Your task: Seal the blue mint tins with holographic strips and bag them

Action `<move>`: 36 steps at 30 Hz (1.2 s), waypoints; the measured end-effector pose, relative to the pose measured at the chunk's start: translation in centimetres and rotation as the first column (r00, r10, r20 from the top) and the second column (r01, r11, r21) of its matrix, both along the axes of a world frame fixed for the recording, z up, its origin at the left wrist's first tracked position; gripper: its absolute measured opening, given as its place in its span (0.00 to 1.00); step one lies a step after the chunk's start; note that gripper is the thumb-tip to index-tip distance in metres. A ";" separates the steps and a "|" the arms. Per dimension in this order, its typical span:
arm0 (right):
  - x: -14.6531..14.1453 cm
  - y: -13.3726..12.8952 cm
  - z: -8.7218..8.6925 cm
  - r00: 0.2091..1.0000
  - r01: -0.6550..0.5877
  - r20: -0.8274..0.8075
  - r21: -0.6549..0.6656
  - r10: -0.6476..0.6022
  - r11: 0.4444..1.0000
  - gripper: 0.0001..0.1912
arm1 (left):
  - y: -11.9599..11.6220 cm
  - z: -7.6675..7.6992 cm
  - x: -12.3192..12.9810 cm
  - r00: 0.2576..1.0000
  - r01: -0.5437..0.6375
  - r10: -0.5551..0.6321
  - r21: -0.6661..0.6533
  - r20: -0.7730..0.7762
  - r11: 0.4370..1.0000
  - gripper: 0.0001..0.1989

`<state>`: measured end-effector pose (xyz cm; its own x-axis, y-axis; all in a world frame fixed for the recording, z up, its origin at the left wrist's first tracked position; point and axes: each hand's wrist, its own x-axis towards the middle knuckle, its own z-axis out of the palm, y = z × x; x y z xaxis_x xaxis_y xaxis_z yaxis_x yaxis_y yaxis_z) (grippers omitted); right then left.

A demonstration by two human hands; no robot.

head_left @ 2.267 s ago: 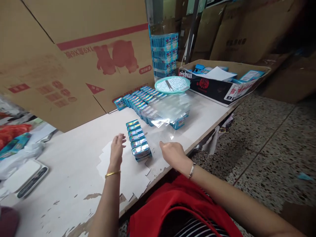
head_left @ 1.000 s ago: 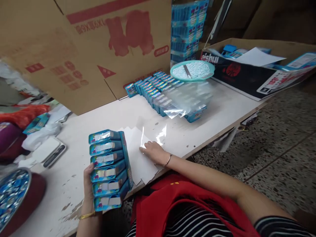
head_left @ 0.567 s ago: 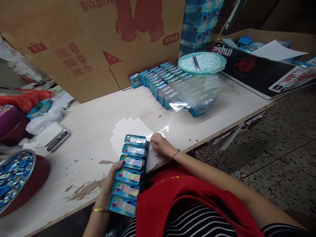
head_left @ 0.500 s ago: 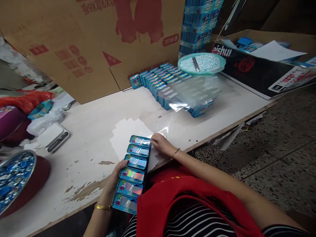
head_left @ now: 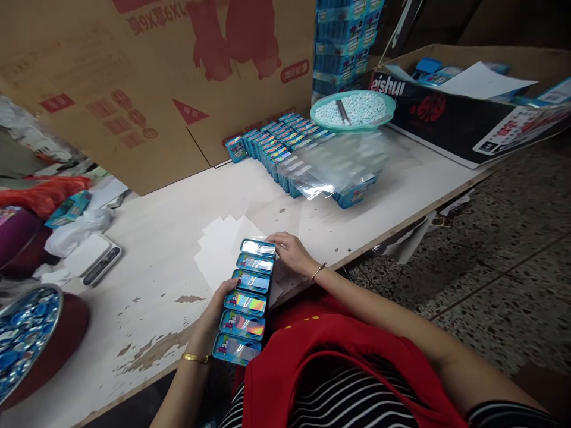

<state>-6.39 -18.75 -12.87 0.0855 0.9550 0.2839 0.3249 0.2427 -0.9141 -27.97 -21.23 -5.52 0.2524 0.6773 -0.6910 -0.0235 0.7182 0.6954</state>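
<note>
A row of several small blue tins [head_left: 247, 303] with shiny labelled faces is held at a tilt over the table's front edge. Glare across the faces looks like clear plastic wrap. My left hand [head_left: 222, 300] is closed round the row's left side, its thumb on the third tin from the far end. At the far right corner, my right hand [head_left: 291, 252] has its fingers bent against the end tin; the fingertips are partly hidden. Beneath the far end lie white paper sheets [head_left: 213, 245] in a fanned stack.
Rows of blue tins [head_left: 267, 148] stand farther back, partly under clear plastic bags [head_left: 330, 163]. Behind are a teal tray of pale pellets [head_left: 392, 110], a large carton [head_left: 147, 65] and a black box [head_left: 414, 113]. Left are a white scale [head_left: 104, 261] and a red basin [head_left: 75, 327].
The row of tins has shifted slightly up and to the right in view. My right hand's fingers have stretched over the far end tin's corner. The background has slid left with the camera.
</note>
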 end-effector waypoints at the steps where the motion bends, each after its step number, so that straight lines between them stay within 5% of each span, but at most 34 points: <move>1: 0.2 0.1 0.1 1.000 0.014 -0.023 0.001 -0.014 1.000 0.12 | 0.1 -0.1 0.2 1.000 0.002 -0.002 -0.012 -0.007 1.000 0.13; 7: 0.8 0.9 -0.2 0.994 0.028 -0.106 -0.060 -0.034 0.998 0.16 | 2.2 -0.9 1.1 0.998 0.067 -0.066 0.075 -0.019 0.995 0.20; 11: 0.8 1.1 -0.4 1.000 0.030 0.008 -0.063 -0.030 0.998 0.15 | 3.7 -1.6 0.5 0.989 0.081 -0.047 0.249 -0.137 0.965 0.20; 14: 0.8 1.0 -0.5 0.990 0.024 0.141 -0.014 -0.022 1.000 0.16 | 4.6 -1.6 -0.5 0.947 0.221 -0.114 0.351 -0.301 0.910 0.17; 16: 0.9 0.7 -0.7 0.962 0.045 0.270 0.018 -0.048 0.999 0.17 | 5.7 -1.4 -0.8 0.890 0.326 -0.085 0.495 -0.448 0.806 0.15; 19: 0.9 0.1 -0.6 0.863 0.141 0.487 0.020 -0.132 0.990 0.19 | 8.2 -1.4 -0.2 0.762 0.532 0.089 0.699 -0.641 0.479 0.15; 22: 0.5 0.0 0.0 0.747 0.245 0.636 0.005 -0.192 0.970 0.12 | 10.8 -2.0 1.2 0.525 0.807 0.199 0.558 -0.828 0.193 0.21; 24: 0.2 0.2 0.8 0.695 0.281 0.687 0.015 -0.214 0.960 0.10 | 12.1 -2.5 2.1 0.394 0.905 0.212 0.418 -0.894 0.082 0.14; 26: -0.1 0.6 1.6 0.667 0.305 0.704 0.041 -0.244 0.951 0.10 | 12.9 -3.0 2.6 0.340 0.936 0.226 0.351 -0.913 0.008 0.08; 30: -0.3 1.0 2.9 0.661 0.315 0.693 0.090 -0.287 0.945 0.11 | 13.5 -3.6 2.5 0.419 0.901 0.291 0.435 -0.860 -0.014 0.06; 36: 0.1 0.8 3.9 0.718 0.279 0.655 0.040 -0.237 0.959 0.11 | 13.7 -3.2 2.4 0.601 0.779 0.185 0.622 -0.777 0.084 0.10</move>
